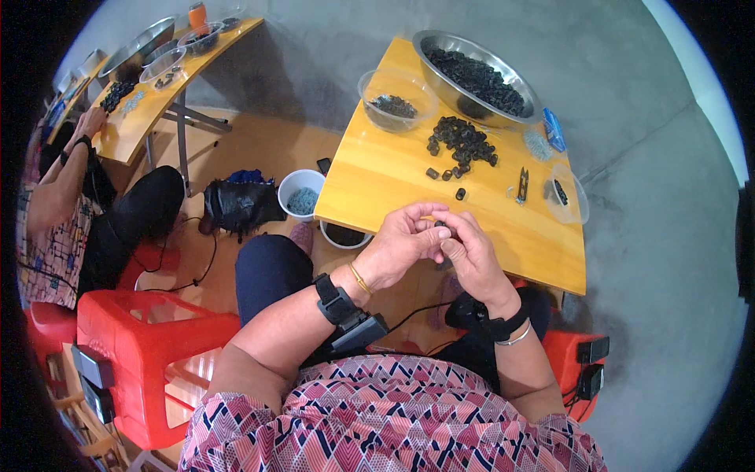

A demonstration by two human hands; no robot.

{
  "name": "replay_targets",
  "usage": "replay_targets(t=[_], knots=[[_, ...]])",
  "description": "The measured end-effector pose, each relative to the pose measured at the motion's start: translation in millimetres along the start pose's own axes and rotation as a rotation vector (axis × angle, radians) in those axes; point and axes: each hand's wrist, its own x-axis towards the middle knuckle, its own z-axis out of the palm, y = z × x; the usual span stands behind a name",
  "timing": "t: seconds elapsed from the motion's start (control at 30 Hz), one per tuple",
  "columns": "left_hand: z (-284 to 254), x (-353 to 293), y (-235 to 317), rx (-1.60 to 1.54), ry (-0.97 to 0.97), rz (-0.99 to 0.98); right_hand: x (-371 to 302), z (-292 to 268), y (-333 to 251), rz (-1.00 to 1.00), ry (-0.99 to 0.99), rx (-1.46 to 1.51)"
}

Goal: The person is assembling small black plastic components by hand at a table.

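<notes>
My left hand (403,245) and my right hand (476,261) meet over the near edge of the yellow table (377,189). Both are closed, fingertips pinched round a small black part (441,226), mostly covered by the fingers. Just beyond my hands a single black cylindrical piece (460,193) lies on the tabletop. Farther back is a loose pile of similar black pieces (460,141). To the right of the pile rests a pair of small black snips (523,186).
A steel basin (429,49) heaped with black pieces stands at the back, beside a clear bowl (368,98). A blue packet (554,130) and a clear tray (580,206) are at right. White buckets (285,191) and a red stool (118,315) stand left, near a co-worker's hand (92,122).
</notes>
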Motion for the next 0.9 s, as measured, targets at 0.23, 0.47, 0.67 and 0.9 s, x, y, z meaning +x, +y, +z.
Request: replay_targets(t=[0.23,0.47,0.67,0.9], knots=[[-1.3,-2.9,9.5,-0.019,-0.038,-0.173,-3.0,-7.7,-6.7,0.037,-0.006,0.022],[-10.3,-2.6,8.4,-0.196,-0.176,-0.295,-3.3,-3.1,-6.8,-0.078,-0.030,-0.088],[1.8,-6.6,9.1,-0.229,-0.086,-0.309,-4.9,1.8,-7.1,-0.127,0.040,-0.123],[-8.6,0.9,6.3,-0.294,-0.097,-0.200,-12.5,-2.0,8.9,0.071,0.147,0.169]])
